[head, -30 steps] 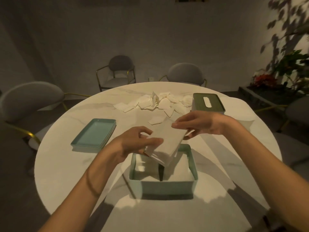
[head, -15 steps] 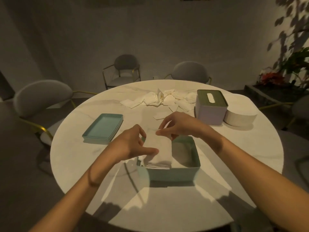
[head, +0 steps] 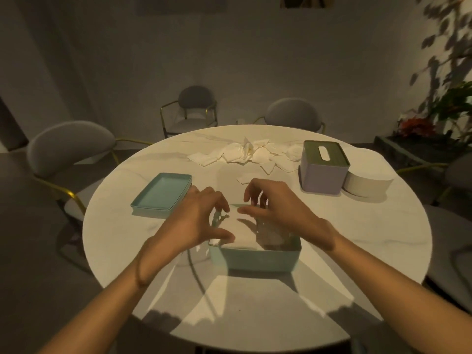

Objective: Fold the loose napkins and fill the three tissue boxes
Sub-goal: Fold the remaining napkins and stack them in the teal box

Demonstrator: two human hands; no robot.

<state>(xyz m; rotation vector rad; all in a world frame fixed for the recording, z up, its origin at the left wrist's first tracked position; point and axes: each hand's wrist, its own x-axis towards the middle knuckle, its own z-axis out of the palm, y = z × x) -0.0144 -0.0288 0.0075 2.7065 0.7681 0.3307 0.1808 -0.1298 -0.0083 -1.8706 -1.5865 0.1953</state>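
Since the earlier frame the napkin stack (head: 246, 236) had dropped from mid-air into the open green box (head: 258, 259) near the desk's (head: 357, 238) front edge. Both hands hovered just above it: the left hand (head: 196, 221) with fingers loosely spread, holding nothing, the right hand (head: 275, 206) with curled fingertips touching the stack's far edge. Loose napkins (head: 245, 155) lay beyond, beside a lidded box (head: 323, 167).

The stack of napkins (head: 245, 232), held tilted above the open green box (head: 258, 259) a second ago, now lies inside it, both hands (head: 196, 221) (head: 278, 208) hovering over it with loosened fingers.
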